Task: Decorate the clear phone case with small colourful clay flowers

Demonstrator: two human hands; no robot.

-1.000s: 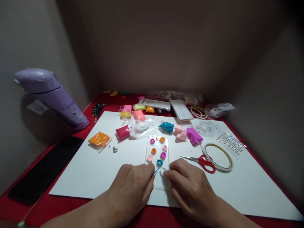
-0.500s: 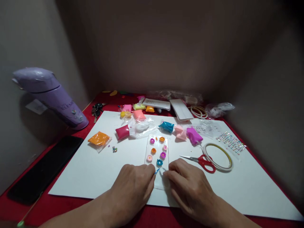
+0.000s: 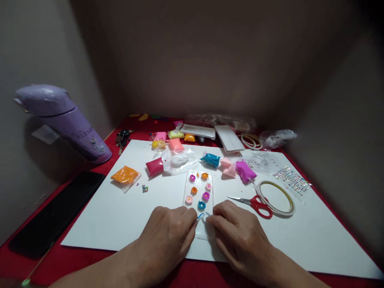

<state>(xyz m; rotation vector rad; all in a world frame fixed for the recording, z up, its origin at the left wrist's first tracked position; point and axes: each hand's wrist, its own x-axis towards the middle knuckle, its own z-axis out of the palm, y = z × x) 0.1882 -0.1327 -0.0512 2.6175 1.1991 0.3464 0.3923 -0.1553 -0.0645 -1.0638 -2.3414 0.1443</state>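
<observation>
A clear phone case [image 3: 198, 227] lies on the white board, with several small clay flowers in pink, orange, purple and blue on its upper half. The blue clay flower [image 3: 201, 205] is the one closest to my fingertips. My left hand [image 3: 172, 230], at the case's lower left, pinches a thin blue-and-white strip [image 3: 200, 216] that points right. Over the lower right edge of the case, my right hand [image 3: 235, 228] has thumb and fingers closed together. A thin pale tip shows by them, too small to name, and the fingers hide the rest.
Red-handled scissors [image 3: 255, 203] and a roll of tape [image 3: 276, 197] lie right of the case. Packets of coloured clay, such as the teal packet [image 3: 211, 160], line the back. Left are a black phone [image 3: 57, 212] and a purple tumbler [image 3: 67, 124]. A gem sheet [image 3: 292, 180] sits far right.
The blue-and-white strip in my left hand has shifted slightly right, toward the right fingertips. Both hands otherwise stay almost where they were.
</observation>
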